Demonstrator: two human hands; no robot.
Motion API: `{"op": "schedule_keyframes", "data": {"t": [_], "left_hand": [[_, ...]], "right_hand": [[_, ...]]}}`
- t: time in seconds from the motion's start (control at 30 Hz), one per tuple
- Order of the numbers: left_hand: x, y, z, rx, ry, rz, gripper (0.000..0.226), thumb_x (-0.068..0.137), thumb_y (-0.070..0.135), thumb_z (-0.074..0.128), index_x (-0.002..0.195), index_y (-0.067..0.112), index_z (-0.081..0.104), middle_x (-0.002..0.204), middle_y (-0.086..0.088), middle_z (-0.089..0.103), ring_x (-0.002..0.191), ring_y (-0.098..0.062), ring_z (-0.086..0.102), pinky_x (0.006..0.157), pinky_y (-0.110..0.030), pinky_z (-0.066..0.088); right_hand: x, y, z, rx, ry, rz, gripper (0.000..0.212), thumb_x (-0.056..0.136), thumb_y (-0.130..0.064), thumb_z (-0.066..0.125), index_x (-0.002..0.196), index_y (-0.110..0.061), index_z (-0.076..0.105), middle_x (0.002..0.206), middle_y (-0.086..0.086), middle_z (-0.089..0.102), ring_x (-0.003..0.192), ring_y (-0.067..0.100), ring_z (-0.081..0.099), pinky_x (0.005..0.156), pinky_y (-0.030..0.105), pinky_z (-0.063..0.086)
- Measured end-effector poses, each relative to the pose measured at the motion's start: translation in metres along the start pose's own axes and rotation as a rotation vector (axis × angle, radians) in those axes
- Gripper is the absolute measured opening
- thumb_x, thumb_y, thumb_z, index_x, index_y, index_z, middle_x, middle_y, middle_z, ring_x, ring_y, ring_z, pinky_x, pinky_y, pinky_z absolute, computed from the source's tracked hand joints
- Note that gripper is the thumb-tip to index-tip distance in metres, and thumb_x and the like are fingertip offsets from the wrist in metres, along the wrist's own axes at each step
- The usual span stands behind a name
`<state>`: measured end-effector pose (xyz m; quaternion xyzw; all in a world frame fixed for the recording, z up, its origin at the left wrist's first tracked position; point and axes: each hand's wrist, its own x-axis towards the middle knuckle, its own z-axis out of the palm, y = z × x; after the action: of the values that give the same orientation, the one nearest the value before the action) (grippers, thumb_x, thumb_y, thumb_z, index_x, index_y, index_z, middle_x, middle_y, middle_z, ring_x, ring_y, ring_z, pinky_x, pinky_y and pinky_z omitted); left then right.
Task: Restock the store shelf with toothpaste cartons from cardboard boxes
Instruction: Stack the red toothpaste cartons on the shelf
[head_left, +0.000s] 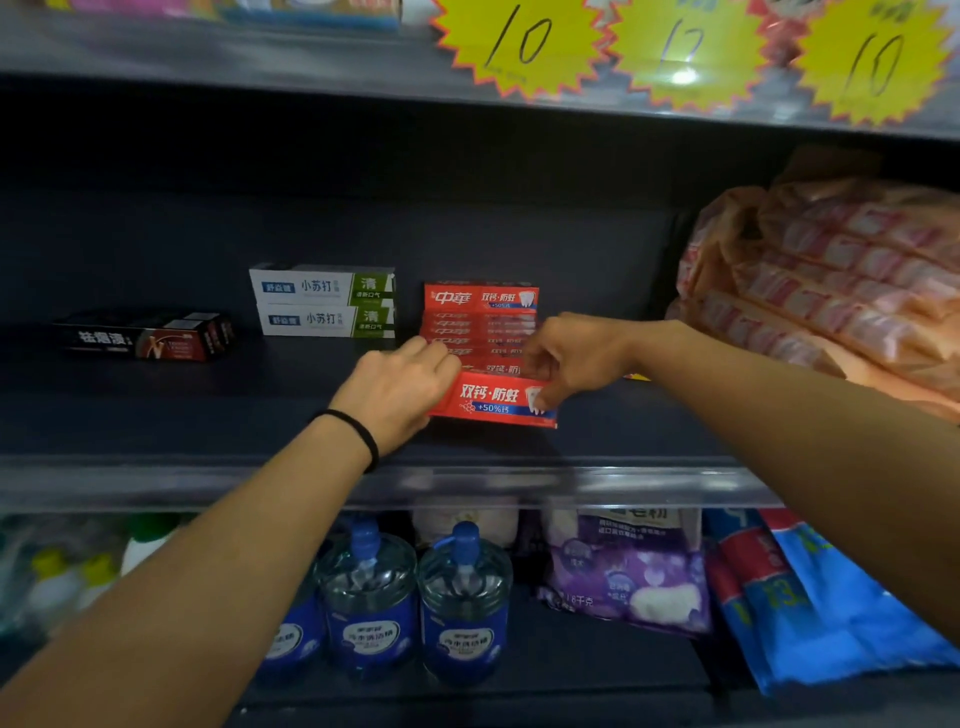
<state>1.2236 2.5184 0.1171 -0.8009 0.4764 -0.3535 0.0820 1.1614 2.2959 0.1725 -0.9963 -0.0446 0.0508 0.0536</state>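
A red toothpaste carton (491, 401) stands on edge at the front of a row of several red cartons (480, 312) on the dark middle shelf (208, 415). My left hand (400, 387) grips the front carton's left end, fingers curled over its top. My right hand (563, 358) pinches its right end, thumb on the front face. Two stacked white-and-green cartons (324, 301) sit left of the red row, and black cartons (148, 336) lie farther left. No cardboard box is in view.
A plastic-wrapped bundle of red cartons (831, 291) fills the shelf's right end. A clear price rail (467, 486) runs along the shelf front. Below stand blue-capped bottles (465, 597), a purple bag (628, 571) and blue bags (810, 597). Yellow price stars (519, 47) hang above.
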Motion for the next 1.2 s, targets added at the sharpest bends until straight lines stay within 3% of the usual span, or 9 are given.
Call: {"op": "schedule_keyframes", "data": {"t": [0.1, 0.27, 0.6, 0.77, 0.9, 1.2], "left_hand": [[0.003, -0.003, -0.002, -0.029, -0.166, -0.066, 0.063, 0.075, 0.04, 0.075, 0.126, 0.017, 0.046, 0.125, 0.001, 0.05, 0.118, -0.018, 0.048, 0.073, -0.035, 0.051], [0.011, -0.036, -0.007, -0.291, -0.316, -0.26, 0.068, 0.077, 0.042, 0.074, 0.135, 0.021, 0.044, 0.128, 0.0, 0.053, 0.114, -0.019, 0.052, 0.093, -0.038, 0.047], [0.025, -0.032, 0.021, -0.48, -0.389, -0.287, 0.038, 0.078, 0.024, 0.076, 0.115, 0.016, 0.066, 0.112, -0.001, 0.064, 0.094, -0.015, 0.058, 0.085, -0.028, 0.049], [0.037, -0.024, 0.042, -0.45, -0.393, -0.261, 0.035, 0.081, 0.024, 0.074, 0.114, 0.015, 0.066, 0.115, -0.004, 0.062, 0.101, -0.019, 0.058, 0.09, -0.032, 0.049], [0.047, -0.027, 0.052, -0.396, -0.383, -0.26, 0.035, 0.082, 0.025, 0.072, 0.115, 0.015, 0.067, 0.116, -0.004, 0.063, 0.102, -0.022, 0.059, 0.091, -0.035, 0.049], [0.06, -0.031, 0.066, -0.314, -0.374, -0.27, 0.032, 0.082, 0.025, 0.072, 0.111, 0.011, 0.067, 0.115, -0.008, 0.06, 0.101, -0.024, 0.058, 0.088, -0.038, 0.05]], "right_hand": [[-0.004, 0.005, -0.002, -0.003, 0.067, -0.005, 0.035, 0.075, -0.032, 0.081, 0.101, -0.013, 0.066, 0.1, -0.005, 0.067, 0.087, 0.009, 0.061, 0.076, 0.023, 0.05], [-0.004, 0.019, -0.004, -0.023, 0.149, 0.02, 0.037, 0.075, -0.032, 0.082, 0.104, -0.014, 0.065, 0.102, -0.005, 0.066, 0.088, 0.009, 0.061, 0.073, 0.018, 0.047], [0.005, 0.045, 0.022, -0.066, 0.174, 0.054, 0.034, 0.074, -0.032, 0.081, 0.101, -0.016, 0.066, 0.1, -0.005, 0.068, 0.086, 0.013, 0.061, 0.08, 0.028, 0.052], [0.014, 0.059, 0.04, -0.085, 0.176, 0.091, 0.047, 0.076, -0.033, 0.08, 0.118, -0.02, 0.062, 0.113, -0.005, 0.065, 0.093, 0.014, 0.06, 0.084, 0.028, 0.05], [0.025, 0.067, 0.044, -0.106, 0.217, 0.137, 0.042, 0.076, -0.031, 0.08, 0.111, -0.016, 0.061, 0.111, 0.002, 0.065, 0.091, 0.017, 0.059, 0.083, 0.032, 0.051], [0.043, 0.072, 0.047, -0.225, 0.263, 0.147, 0.041, 0.08, -0.032, 0.075, 0.116, -0.016, 0.062, 0.12, 0.002, 0.057, 0.104, 0.02, 0.056, 0.087, 0.036, 0.051]]}}
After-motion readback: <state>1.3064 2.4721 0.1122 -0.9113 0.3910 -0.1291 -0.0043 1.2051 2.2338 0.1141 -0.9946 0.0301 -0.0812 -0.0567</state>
